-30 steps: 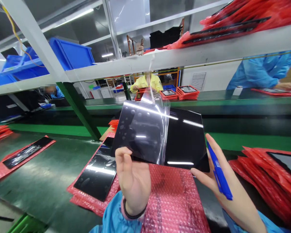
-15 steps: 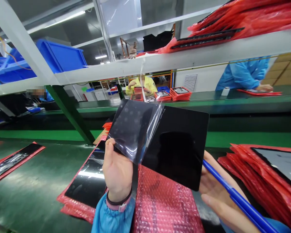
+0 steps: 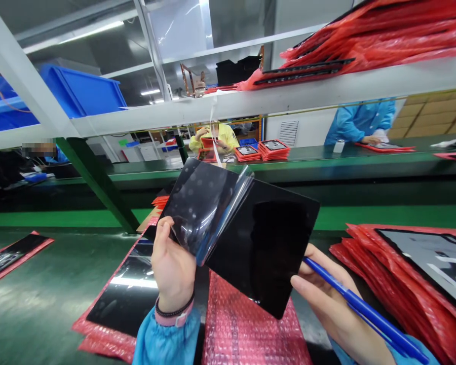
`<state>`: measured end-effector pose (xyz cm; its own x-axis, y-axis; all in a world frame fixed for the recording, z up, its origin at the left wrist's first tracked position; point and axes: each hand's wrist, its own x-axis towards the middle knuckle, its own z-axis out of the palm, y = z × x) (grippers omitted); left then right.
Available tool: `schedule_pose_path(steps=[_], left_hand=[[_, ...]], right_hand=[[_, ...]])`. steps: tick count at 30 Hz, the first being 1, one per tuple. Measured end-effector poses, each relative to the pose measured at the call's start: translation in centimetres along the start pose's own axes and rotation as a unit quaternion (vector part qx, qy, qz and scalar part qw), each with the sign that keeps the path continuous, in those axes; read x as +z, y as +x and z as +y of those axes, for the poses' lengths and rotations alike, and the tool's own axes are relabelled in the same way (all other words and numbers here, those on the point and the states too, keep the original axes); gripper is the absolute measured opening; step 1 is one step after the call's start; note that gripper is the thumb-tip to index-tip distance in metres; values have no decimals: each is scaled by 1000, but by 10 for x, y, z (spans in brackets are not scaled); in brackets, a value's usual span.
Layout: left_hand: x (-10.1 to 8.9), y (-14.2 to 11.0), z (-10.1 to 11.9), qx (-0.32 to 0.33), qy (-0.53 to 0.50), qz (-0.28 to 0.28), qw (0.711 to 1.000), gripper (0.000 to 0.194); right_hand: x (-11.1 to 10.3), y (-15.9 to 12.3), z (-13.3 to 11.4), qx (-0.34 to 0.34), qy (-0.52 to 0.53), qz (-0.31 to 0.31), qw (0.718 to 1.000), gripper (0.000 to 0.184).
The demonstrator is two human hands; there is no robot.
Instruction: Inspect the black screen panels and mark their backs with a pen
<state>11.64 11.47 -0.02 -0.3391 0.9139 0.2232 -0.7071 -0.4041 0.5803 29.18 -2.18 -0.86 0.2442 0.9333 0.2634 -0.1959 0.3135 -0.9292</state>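
I hold a glossy black glass panel (image 3: 269,243) up in front of me, tilted. My left hand (image 3: 172,266) grips its left edge, closed around it, with the thumb on a clear protective film (image 3: 205,208) that is peeled back and folded over the panel's left half. My right hand (image 3: 327,299) supports the panel's lower right edge from beneath and also holds a blue pen (image 3: 365,309) between its fingers. Under the panel lies a red bubble-wrap sheet (image 3: 247,329).
Another black panel (image 3: 125,299) lies on red bubble wrap at my left on the green conveyor (image 3: 41,294). A stack of red-wrapped panels (image 3: 414,263) sits at right. A white shelf beam (image 3: 289,91) carries blue bins and red bags overhead. People work across the line.
The panel has tilted further, its right end dropping lower. My left hand slid left and down with the folded film. The pen in my right hand now points more sideways.
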Motion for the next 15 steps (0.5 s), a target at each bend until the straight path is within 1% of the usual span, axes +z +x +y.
schedule_pose_path(steps=[1, 3, 6, 8, 11, 12, 15], left_hand=[[-2, 4, -2, 12, 9, 8, 1000, 4], [-6, 11, -4, 26, 26, 28, 999, 5], [-12, 19, -6, 19, 48, 45, 998, 6], [-15, 22, -7, 30, 64, 40, 997, 5], [-20, 26, -7, 70, 95, 7, 993, 5], [-22, 27, -7, 78, 103, 0, 992, 5], [-23, 30, -7, 80, 107, 6, 991, 3]], right_hand=[[-2, 0, 1, -4, -25, 7, 1000, 8], [-7, 1, 1, -8, -79, 23, 997, 10], [-13, 0, -3, -20, -168, 22, 985, 16], [-15, -2, -6, -38, -226, 19, 973, 22], [-16, -7, -7, -70, -291, 23, 954, 27], [-16, -9, -5, -82, -308, 35, 947, 27], [-22, -14, 4, -128, -349, 107, 922, 24]])
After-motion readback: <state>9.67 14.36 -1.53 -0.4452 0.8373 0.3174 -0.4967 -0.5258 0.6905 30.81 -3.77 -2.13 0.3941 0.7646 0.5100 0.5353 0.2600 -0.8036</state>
